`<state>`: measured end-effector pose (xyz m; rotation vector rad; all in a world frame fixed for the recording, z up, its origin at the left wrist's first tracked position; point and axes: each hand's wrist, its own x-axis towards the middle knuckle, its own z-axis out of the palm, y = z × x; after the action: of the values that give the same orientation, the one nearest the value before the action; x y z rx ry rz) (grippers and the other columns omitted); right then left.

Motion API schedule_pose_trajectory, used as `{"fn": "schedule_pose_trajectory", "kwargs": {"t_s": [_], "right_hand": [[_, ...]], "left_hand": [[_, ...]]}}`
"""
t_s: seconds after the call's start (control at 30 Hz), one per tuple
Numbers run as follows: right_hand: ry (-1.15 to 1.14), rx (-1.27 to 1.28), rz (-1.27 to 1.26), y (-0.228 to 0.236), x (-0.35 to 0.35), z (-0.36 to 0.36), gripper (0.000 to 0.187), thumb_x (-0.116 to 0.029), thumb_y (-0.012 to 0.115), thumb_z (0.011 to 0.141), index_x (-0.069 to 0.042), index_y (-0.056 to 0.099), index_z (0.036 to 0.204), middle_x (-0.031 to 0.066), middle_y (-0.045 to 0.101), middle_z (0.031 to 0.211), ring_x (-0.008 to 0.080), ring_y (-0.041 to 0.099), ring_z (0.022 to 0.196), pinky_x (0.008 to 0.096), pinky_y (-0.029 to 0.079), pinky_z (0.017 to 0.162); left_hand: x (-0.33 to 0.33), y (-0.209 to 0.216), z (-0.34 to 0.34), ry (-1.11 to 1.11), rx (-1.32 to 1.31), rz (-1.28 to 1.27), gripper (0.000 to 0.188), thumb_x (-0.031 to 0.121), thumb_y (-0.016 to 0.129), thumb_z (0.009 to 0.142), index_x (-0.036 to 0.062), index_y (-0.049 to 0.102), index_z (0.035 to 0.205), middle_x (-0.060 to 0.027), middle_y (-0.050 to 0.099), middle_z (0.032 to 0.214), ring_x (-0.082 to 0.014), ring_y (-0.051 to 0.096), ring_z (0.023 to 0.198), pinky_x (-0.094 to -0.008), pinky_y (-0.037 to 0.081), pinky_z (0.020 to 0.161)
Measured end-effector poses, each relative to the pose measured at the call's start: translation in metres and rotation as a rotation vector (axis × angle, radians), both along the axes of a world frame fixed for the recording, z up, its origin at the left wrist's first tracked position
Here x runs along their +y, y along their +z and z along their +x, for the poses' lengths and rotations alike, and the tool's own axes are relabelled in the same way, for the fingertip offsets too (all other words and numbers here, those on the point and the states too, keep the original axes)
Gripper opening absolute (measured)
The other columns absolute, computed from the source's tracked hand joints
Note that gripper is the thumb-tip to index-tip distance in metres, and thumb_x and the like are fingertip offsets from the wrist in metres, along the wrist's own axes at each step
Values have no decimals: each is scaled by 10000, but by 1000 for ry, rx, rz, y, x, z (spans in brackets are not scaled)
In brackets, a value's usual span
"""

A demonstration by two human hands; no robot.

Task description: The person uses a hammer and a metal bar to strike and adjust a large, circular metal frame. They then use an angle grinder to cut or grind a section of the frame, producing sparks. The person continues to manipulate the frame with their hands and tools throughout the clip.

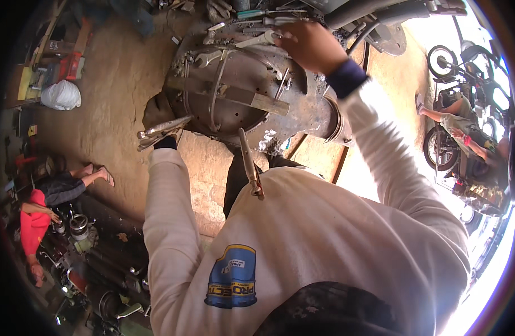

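My right hand [310,47] reaches over the far side of a rusty metal workpiece [240,109], its fingers closed at the end of an open-ended wrench [256,41]. My left hand is mostly hidden beyond its dark cuff [165,143], beside locking pliers [163,129] at the workpiece's left edge; its grip does not show. A second pair of locking pliers [248,159] stands up from the near edge, close to my body. Across the workpiece lies a flat metal bar [235,95], with a curved rod [216,84] crossing it. Another wrench [208,58] rests toward the back left.
Several hand tools, including a green-handled screwdriver [252,13], lie at the far edge. On the left are a white sack [61,95] and a person in red [34,221] beside machine parts. Another person [464,131] sits near motorcycles [443,147] on the right.
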<state>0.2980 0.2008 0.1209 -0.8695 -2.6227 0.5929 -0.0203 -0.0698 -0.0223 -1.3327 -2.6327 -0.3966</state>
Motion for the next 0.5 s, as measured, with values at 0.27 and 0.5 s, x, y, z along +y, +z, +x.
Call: {"fn": "schedule_pose_trajectory", "kwargs": {"t_s": [0.27,0.5], "right_hand": [[-75,-261,-248,-71,-74,77,282,-78,553,950,-130,727,1167,214,713,1039,392,686,957,442,542,867],[-167,-123,-137,-71,-96,63,327,-19,556,897,-135,748,1134,195,719,1062,368,681,998,426,537,888]], "left_hand": [[11,1,3,227,-353,252,438,454,555,968,72,721,1104,-224,713,1085,-450,664,1008,-507,530,867],[5,17,12,101,-472,302,418,398,559,968,27,696,1102,-241,706,1073,-454,655,1022,-507,515,866]]}}
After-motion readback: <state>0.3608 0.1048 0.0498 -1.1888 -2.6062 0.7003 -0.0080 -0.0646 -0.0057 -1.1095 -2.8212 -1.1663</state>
